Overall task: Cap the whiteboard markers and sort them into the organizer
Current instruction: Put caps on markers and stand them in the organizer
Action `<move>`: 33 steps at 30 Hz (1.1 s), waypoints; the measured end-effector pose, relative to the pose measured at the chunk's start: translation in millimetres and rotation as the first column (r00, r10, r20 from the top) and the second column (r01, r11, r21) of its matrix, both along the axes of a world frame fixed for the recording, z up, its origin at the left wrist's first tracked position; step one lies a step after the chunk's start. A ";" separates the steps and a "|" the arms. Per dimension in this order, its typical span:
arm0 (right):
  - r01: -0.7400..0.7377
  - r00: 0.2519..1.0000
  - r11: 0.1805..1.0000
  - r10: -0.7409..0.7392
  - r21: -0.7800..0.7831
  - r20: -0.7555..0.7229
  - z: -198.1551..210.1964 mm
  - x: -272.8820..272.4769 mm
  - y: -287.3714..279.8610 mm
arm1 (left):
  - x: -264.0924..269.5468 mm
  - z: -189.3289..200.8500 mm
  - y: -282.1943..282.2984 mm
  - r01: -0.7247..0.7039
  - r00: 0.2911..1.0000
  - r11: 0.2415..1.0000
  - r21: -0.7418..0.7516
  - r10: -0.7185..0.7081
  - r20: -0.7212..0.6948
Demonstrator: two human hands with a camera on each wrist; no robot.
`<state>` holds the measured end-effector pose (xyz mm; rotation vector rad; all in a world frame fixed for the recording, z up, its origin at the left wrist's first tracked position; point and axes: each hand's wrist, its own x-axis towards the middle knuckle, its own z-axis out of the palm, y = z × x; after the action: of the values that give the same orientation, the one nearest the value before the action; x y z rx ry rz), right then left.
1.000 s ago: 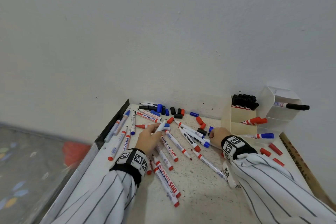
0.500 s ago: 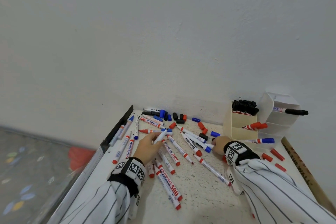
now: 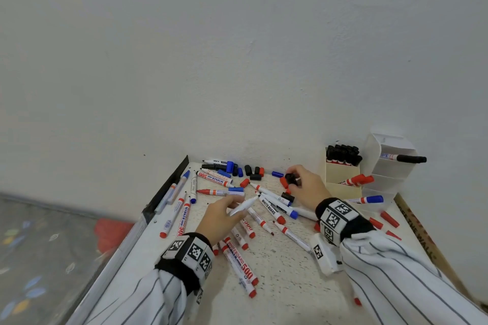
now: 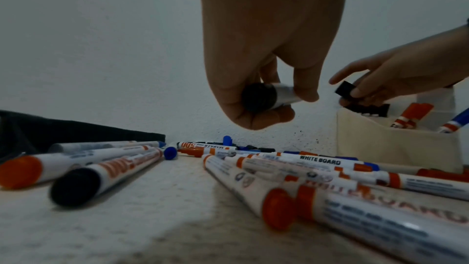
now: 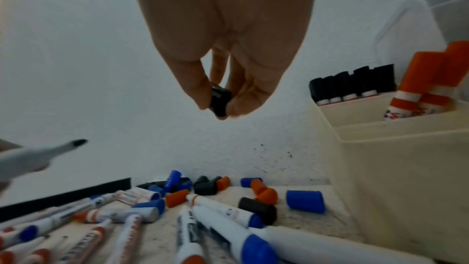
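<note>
An uncapped black marker (image 3: pixel 243 206) was gripped above the littered table (image 3: pixel 285 285) by the left hand (image 3: pixel 219 219), while a black cap (image 3: pixel 290 179) was pinched by the right hand (image 3: pixel 307 187) near the organizer (image 3: pixel 340 174).

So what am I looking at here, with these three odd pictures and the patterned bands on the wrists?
No machine: a person in striped sleeves wears three cameras. The big picture comes from the head; the other two look along each wrist at the fingers. The left hand holds an uncapped black marker. The right hand pinches a black cap. Markers and loose red, blue and black caps lie scattered on the speckled table. By the wall stands the organizer, already holding black, red and blue capped markers.
</note>
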<state>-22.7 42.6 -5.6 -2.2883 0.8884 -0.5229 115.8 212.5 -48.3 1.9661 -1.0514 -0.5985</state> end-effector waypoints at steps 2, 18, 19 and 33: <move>-0.010 0.999 1.000 0.009 0.019 0.045 -1.9 -0.7 8.0 | -8.2 2.1 -3.5 0.009 1.000 1.000 -0.017 -0.009 0.002; -0.020 0.972 0.998 0.007 0.052 0.234 -1.2 -54.2 33.3 | -53.2 13.1 -16.5 0.140 0.989 0.984 -0.111 -0.134 0.060; -0.041 0.980 0.998 0.031 0.043 0.198 -1.8 -56.8 34.6 | -55.5 12.8 -17.1 0.154 0.987 0.982 -0.111 -0.149 0.051; -0.130 0.986 0.976 0.109 0.174 0.126 -3.5 -83.0 41.2 | -76.2 17.6 -13.3 0.198 0.980 0.973 -0.118 -0.197 0.022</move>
<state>-105.7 83.9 -9.1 -2.1076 0.7064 -0.4942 39.6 199.2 -30.6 1.7754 -1.2701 -0.6179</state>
